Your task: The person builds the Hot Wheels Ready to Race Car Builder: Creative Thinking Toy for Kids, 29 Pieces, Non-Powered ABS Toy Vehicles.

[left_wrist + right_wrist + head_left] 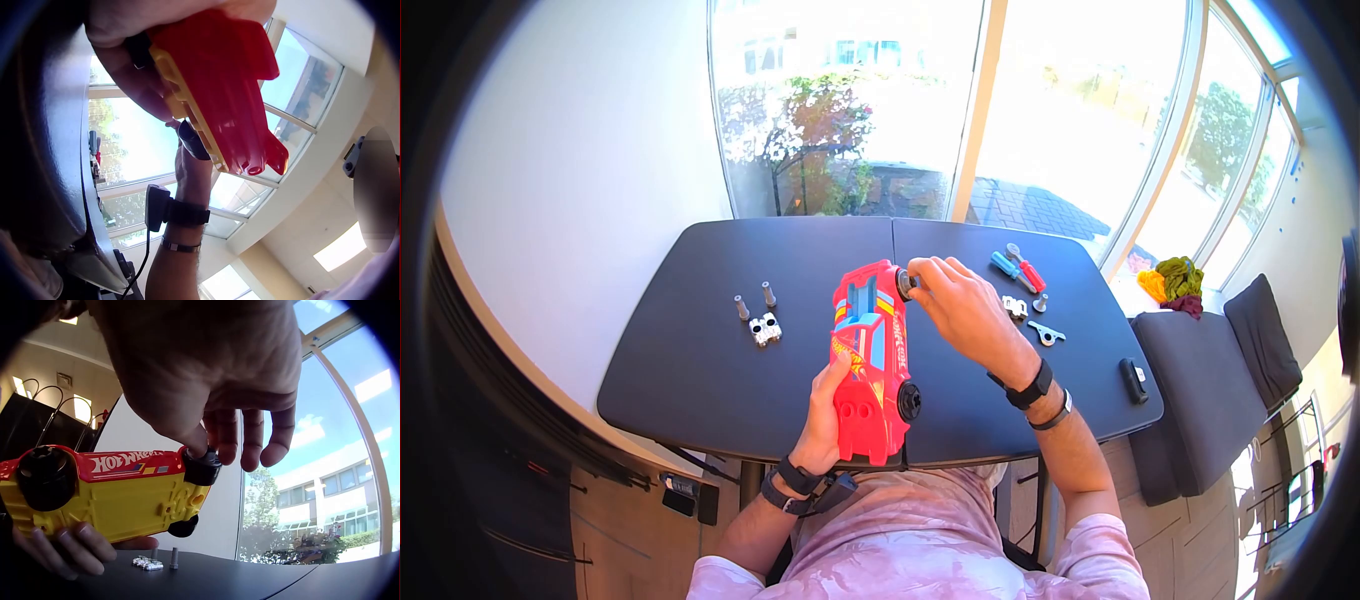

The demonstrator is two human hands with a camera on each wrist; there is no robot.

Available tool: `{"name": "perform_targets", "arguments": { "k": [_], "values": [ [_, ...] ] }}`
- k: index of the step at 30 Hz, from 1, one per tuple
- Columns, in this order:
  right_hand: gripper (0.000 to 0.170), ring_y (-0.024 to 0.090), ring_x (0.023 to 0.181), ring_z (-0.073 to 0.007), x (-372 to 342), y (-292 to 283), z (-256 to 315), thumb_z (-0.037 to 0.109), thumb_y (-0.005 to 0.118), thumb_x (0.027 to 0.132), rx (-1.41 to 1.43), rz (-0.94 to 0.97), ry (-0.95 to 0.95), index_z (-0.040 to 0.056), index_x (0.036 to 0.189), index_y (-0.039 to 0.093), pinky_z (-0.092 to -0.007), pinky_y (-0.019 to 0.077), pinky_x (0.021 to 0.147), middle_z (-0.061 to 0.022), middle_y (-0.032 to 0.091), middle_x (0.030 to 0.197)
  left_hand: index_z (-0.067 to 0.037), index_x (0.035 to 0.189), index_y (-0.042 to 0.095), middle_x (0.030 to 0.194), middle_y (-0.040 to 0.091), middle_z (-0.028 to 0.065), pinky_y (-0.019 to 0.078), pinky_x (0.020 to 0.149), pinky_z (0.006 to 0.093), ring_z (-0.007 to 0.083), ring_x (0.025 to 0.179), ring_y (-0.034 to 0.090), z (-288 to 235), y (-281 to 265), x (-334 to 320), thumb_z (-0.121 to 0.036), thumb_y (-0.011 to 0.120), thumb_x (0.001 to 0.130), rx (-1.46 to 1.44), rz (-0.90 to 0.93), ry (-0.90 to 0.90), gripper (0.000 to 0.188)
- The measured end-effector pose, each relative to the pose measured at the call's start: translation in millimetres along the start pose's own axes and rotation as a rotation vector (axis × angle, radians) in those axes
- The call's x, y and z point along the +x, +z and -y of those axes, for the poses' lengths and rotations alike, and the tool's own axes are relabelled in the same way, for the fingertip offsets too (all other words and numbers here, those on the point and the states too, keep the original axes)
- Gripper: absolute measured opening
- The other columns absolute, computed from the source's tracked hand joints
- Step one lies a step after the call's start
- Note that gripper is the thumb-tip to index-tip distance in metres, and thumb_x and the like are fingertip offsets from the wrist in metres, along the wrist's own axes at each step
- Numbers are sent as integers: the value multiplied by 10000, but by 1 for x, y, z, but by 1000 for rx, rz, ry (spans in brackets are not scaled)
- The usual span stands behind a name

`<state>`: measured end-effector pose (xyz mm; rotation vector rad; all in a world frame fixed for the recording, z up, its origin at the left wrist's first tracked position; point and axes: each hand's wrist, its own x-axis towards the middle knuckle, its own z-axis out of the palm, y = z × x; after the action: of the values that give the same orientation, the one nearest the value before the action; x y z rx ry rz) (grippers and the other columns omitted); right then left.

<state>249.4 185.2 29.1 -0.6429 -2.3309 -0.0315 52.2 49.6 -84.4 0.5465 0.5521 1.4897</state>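
Head — left hand (824, 415) grips car (872, 375), right hand (960, 310) likely wheel (903, 287).

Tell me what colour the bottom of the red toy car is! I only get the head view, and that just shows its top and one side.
Observer: The bottom of the toy car is yellow, as the right wrist view shows.
Operator: Where are the fingers of the left hand? I mostly see the thumb.
Observer: Its fingers are under the car, with their tips against the yellow bottom.
Operator: Is there a wheel on the side I can't see?
Observer: Yes, a black wheel shows there, at the same end as the wheel the right hand holds.
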Motion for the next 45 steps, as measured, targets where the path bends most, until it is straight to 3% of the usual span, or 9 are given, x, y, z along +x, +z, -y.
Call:
{"name": "perform_targets", "arguments": {
  "k": [6,8,12,18,25,31,35,41,45],
  "values": [
    [228,716,1019,-353,-2,4,-3,163,695,1103,149,8,76,51,1292,631,-472,591,857,-126,726,1078,-12,1478,576,1294,774,157,698,903,395,229,1076,818,4,-5,2,-511,641,1140,24,-6,20,607],
    [274,719,948,-319,-3,-1,1,161,708,1099,292,49,140,48,1337,632,-438,596,835,-118,714,1053,-32,1525,550,1318,766,159,691,929,418,245,1103,812,4,-7,2,-592,649,1119,53,4,11,698],
    [386,701,833,-226,-16,-9,13,160,746,1084,438,21,208,40,1431,628,-371,592,771,-88,702,1038,-2,1480,566,1312,762,165,701,892,387,226,1077,818,0,4,-4,-481,625,1158,-5,11,32,580],
    [399,702,873,-136,-53,-8,35,182,738,1112,638,41,438,4,1451,625,-317,610,729,-85,726,1087,-5,1497,563,1317,760,168,699,899,394,232,1083,817,2,2,-2,-473,621,1162,74,12,94,579],
    [476,695,1193,-132,-102,33,51,302,543,1230,1124,150,634,15,1607,505,-317,633,918,-82,693,1345,-36,1494,574,1317,769,145,686,925,387,217,1094,812,8,-6,0,-532,619,1151,150,-31,138,604],
    [515,673,1213,-102,-109,35,76,350,583,1217,1326,90,852,11,1600,520,-287,596,987,-81,684,1384,-40,1533,554,1389,724,109,632,1019,349,166,1211,756,11,-2,0,-422,603,1188,230,-17,232,517],
    [515,671,1217,-90,-125,59,68,350,587,1217,1283,-30,788,2,1593,531,-270,573,1024,-68,686,1380,-20,1595,513,1445,671,104,565,1110,338,142,1315,680,20,-4,3,-392,603,1195,274,47,231,554],
    [513,690,1257,-101,-127,55,65,348,565,1225,1568,-199,861,-31,1571,546,-298,596,1064,-93,705,1429,-6,1695,452,1508,611,120,561,1008,323,139,1229,651,-14,-7,4,-409,674,1153,868,35,317,710],
    [527,696,1256,-111,-131,64,56,371,552,1227,1595,-237,887,-32,1567,549,-305,597,1066,-96,705,1432,-59,1403,762,1173,787,97,582,759,338,169,920,726,-86,-1,-13,-280,888,967,1468,-192,592,505]
  ]
}}
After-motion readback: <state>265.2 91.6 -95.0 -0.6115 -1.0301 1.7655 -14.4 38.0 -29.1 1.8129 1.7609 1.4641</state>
